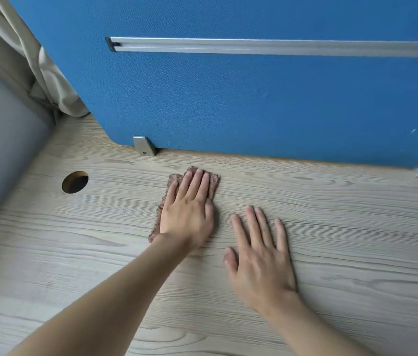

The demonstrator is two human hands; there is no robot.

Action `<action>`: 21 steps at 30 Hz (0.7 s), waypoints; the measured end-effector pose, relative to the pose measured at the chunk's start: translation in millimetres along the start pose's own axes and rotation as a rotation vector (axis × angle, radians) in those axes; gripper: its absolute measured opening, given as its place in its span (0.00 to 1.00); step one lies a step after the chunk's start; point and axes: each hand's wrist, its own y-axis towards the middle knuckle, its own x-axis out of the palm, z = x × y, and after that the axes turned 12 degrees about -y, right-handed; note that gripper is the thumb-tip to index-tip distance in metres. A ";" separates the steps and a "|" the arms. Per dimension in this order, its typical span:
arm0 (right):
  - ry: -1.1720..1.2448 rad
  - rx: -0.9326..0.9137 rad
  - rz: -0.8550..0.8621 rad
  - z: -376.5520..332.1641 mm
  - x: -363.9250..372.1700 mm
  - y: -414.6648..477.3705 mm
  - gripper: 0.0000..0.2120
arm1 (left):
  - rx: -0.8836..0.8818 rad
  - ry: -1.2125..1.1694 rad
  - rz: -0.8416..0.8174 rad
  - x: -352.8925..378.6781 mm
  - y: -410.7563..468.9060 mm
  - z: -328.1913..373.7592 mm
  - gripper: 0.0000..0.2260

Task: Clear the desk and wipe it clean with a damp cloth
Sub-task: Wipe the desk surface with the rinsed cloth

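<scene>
— Any writing, label, brand or number to read here?
— None. Nothing legible on the desk [331, 227], the blue partition [228, 98] or its metal rail [280, 46]

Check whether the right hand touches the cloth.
Apart. The head view shows bare desk between the right hand and the cloth; the left hand lies flat on the cloth.
</scene>
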 end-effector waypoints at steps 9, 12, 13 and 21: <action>0.008 0.002 -0.015 -0.6 -1.0 0.6 0.32 | 0.021 0.012 0.004 1.9 21.9 2.7 0.32; 0.007 0.009 -0.004 -0.7 -0.7 0.3 0.33 | 0.048 0.028 -0.027 7.7 19.5 19.2 0.32; 0.006 0.007 0.001 -1.1 -0.9 0.6 0.33 | 0.118 0.035 -0.063 9.0 14.5 20.9 0.32; 0.011 0.016 -0.016 -1.5 0.8 1.7 0.32 | -0.030 0.007 -0.008 10.1 51.6 22.2 0.29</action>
